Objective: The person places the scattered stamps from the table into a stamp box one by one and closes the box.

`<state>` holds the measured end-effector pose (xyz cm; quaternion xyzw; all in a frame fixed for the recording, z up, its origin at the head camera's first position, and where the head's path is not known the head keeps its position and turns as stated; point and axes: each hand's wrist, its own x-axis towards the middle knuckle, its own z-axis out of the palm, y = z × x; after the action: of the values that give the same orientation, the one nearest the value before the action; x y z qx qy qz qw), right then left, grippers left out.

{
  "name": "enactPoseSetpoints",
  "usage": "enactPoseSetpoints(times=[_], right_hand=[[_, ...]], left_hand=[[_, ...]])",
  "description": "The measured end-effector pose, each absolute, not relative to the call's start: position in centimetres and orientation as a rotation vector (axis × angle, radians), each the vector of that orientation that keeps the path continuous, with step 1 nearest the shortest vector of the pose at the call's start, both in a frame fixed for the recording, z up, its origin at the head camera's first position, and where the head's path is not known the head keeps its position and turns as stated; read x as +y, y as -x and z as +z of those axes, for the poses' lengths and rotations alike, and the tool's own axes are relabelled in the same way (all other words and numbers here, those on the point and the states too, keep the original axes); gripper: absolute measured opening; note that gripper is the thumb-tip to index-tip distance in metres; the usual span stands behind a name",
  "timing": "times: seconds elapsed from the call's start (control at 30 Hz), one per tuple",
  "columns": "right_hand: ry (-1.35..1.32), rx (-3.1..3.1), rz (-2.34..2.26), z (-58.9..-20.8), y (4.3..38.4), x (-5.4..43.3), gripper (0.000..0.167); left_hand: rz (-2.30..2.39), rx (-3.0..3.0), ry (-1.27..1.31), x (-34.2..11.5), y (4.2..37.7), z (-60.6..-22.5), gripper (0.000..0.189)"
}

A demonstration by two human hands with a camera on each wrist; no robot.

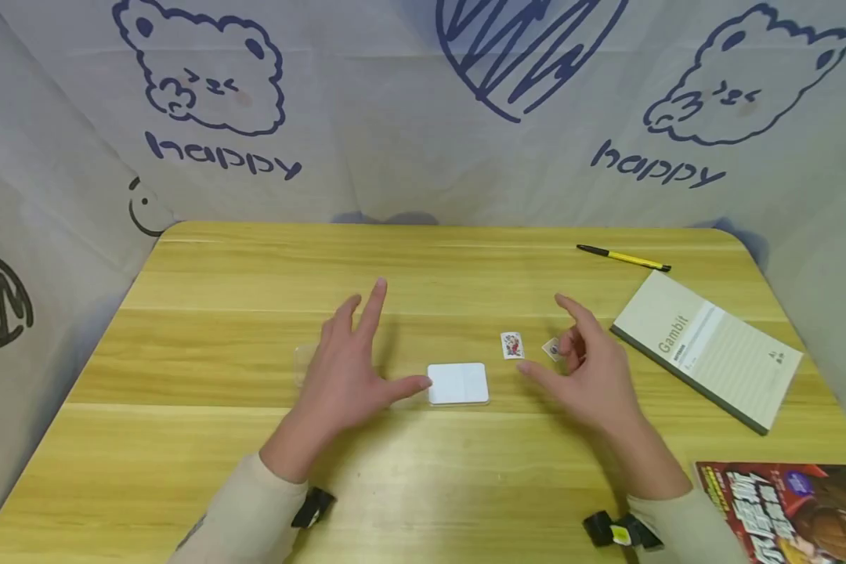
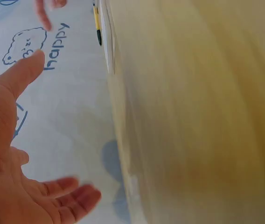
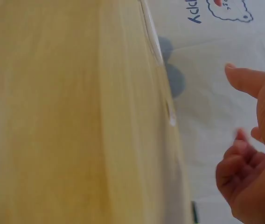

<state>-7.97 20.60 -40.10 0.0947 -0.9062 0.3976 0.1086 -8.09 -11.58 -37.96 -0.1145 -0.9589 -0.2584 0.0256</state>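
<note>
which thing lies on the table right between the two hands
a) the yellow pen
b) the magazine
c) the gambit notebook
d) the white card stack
d: the white card stack lies on the table between the left hand and the right hand, the left thumb at its edge; the yellow pen, the Gambit notebook and the magazine all lie off to the right.

"Gambit" is printed on the pale grey-green rectangular notebook (image 1: pixel 708 348); "happy" appears twice, in dark blue, on the grey fabric backdrop (image 1: pixel 395 157) beneath cartoon bears.
</note>
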Motion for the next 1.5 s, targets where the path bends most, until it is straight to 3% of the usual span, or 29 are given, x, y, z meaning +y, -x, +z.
enactPoseSetpoints(times=[0.4,0.97,1.5], right_hand=[[-0.248,-2.715,1.481,-41.9,9.9,20.3,0.069],[-0.245,-2.877,1.443,-42.6,11.1,19.6,0.056],[-0.278,-2.937,1.384,-42.7,11.4,19.6,0.047]], left_hand=[[-1.266,-2.962,0.404,-10.3,8.5,-39.2,0.115],[-1.638,-2.976,0.391,-9.0,8.5,-41.4,0.104],[-1.696,-3.017,0.409,-9.1,8.8,-42.1,0.077]])
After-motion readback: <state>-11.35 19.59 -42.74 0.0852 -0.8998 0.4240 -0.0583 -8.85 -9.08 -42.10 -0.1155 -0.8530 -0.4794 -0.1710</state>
